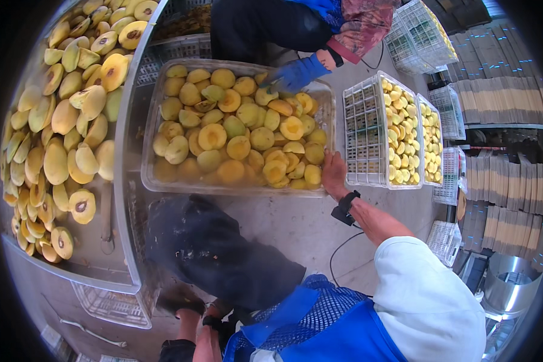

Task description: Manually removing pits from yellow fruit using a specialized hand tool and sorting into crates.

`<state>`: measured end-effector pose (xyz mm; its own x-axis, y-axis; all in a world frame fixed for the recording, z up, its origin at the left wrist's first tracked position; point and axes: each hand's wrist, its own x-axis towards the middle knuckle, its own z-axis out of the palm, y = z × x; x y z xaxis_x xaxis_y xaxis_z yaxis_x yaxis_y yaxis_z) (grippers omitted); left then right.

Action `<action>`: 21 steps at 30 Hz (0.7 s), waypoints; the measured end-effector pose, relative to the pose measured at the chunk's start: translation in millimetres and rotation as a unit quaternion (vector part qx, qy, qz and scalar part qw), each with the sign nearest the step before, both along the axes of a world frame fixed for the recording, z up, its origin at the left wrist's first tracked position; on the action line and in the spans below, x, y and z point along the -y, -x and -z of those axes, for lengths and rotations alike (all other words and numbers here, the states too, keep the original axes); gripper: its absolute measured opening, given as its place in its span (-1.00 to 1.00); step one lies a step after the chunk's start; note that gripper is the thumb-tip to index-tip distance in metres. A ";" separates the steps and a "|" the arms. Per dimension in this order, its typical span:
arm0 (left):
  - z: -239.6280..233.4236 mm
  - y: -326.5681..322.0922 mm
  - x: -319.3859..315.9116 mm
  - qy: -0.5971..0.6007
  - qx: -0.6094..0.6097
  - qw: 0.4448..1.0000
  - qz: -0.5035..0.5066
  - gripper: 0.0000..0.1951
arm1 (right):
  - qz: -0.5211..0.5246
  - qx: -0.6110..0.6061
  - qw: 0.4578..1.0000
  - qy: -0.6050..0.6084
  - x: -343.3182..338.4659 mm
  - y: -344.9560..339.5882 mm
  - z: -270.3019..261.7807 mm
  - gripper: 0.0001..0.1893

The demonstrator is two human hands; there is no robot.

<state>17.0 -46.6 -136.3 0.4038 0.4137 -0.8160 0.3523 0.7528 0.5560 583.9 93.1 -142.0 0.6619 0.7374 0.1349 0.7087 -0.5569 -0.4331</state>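
My right hand (334, 171), with a black band on its wrist, grips the right end of a shallow plastic tray (235, 192) piled with halved yellow peaches (212, 136). A bare forearm with a black wristband, seemingly mine, shows at the bottom; my left hand (213, 310) is mostly hidden near my dark trousers, and what it does cannot be told. Another person's blue-gloved hand (298, 74) reaches over the tray's far right part, blurred, among the fruit. Left of the tray, a metal-rimmed table (123, 135) holds more peach halves, some showing brown pit cavities.
White plastic crates (366, 131) full of peach halves stand on the floor at the right, with another crate (416, 40) beyond. Stacks of flat cardboard (502, 102) and a metal drum (509, 283) are farther right. A crate (113, 307) sits under the table. A cable (332, 258) crosses the floor.
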 end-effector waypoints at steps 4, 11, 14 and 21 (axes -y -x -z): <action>-0.7 5.7 -6.0 0.010 -0.008 1.000 0.010 -0.54 | 0.005 -0.004 1.000 -0.002 3.2 -2.1 1.3 -0.61; 0.4 18.4 -2.3 0.038 -0.011 0.998 0.040 -0.57 | 0.005 -0.012 1.000 0.013 1.2 0.1 -3.0 -0.61; 6.9 18.8 -10.0 0.047 -0.003 0.997 0.061 -0.58 | 0.013 -0.012 1.000 0.019 0.2 -0.4 -2.4 -0.61; 8.2 15.5 -23.8 0.045 0.027 0.995 0.090 -0.61 | -0.010 0.056 0.998 0.032 4.5 -9.2 14.7 -0.61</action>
